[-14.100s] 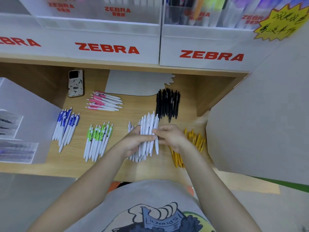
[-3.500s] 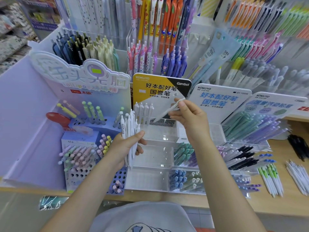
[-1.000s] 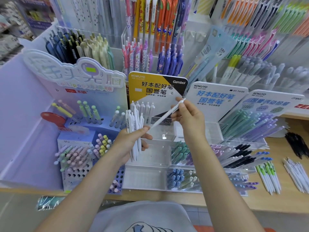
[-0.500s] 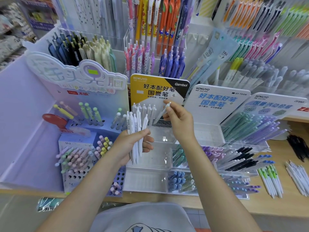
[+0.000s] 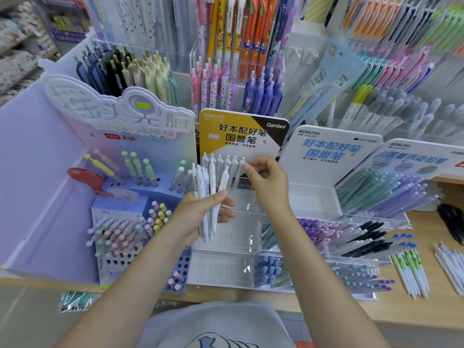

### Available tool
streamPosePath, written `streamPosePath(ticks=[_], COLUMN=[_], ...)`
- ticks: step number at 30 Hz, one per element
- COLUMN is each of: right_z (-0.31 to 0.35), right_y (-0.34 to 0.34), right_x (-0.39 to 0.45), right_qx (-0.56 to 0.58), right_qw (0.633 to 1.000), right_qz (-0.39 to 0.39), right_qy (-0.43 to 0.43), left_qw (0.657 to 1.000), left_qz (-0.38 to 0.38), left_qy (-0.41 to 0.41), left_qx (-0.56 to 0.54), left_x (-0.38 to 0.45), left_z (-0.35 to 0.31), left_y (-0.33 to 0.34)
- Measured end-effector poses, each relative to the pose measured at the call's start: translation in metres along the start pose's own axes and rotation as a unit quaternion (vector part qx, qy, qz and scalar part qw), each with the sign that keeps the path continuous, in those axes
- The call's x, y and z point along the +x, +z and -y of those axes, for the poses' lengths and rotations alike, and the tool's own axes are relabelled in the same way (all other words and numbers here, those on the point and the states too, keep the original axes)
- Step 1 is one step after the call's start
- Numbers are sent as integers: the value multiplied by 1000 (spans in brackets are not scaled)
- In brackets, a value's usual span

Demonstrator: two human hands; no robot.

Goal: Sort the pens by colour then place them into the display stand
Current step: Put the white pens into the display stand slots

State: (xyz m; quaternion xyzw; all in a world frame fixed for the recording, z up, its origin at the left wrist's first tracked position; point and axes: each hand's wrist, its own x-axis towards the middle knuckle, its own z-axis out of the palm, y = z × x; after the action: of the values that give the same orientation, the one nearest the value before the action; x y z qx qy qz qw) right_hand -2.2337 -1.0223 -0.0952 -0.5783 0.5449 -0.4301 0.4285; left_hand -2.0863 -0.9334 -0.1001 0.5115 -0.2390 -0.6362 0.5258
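My left hand (image 5: 198,213) grips a bundle of white pens (image 5: 209,197), held upright in front of the clear display stand (image 5: 226,262). My right hand (image 5: 270,183) pinches the top of one white pen (image 5: 241,165), which stands at the right end of a row of white pens (image 5: 221,163) in the stand's top tier, below the yellow Kokuyo sign (image 5: 238,133). Green-and-white pens (image 5: 410,270) and more white pens (image 5: 452,264) lie on the wooden shelf at the right.
A lilac stand (image 5: 125,222) with pastel pens is at the left. Lower tiers of the clear stand hold purple, black and blue pens (image 5: 351,234). Racks of hanging pens (image 5: 238,46) fill the back. Black pens (image 5: 452,222) lie at the far right.
My right hand drew one white pen from the left hand's bundle, carried it down and left, and stood it at the end of the row in the top tier.
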Motion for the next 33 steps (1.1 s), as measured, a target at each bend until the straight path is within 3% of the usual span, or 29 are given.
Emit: streamPosePath(ticks=[2,6,9,15,19,33], right_z=[8,19,17,17,13,-11], right_y=[-6,-9,-13,-36,-43,-16], right_x=[-11,-31,-32,-23,-11,6], right_qx=[31,62,71,190,162,-1], right_qw=[999,985,989,982,985,997], right_qz=[26,155,127,5,-57,-11], right_qy=[20,41,35,12,-34,-73], left_qw=[1000,999,1000,999,996,999], left_qz=[-10,-16,-4,-5,0,38], left_qy=[9,11,2,-32,-17,-13], left_qx=[12,31,14,40,84,34], left_x=[0,3,3,3,4,3], left_z=[0,2,3,3,7,2], left_y=[1,7,14,7,5,3])
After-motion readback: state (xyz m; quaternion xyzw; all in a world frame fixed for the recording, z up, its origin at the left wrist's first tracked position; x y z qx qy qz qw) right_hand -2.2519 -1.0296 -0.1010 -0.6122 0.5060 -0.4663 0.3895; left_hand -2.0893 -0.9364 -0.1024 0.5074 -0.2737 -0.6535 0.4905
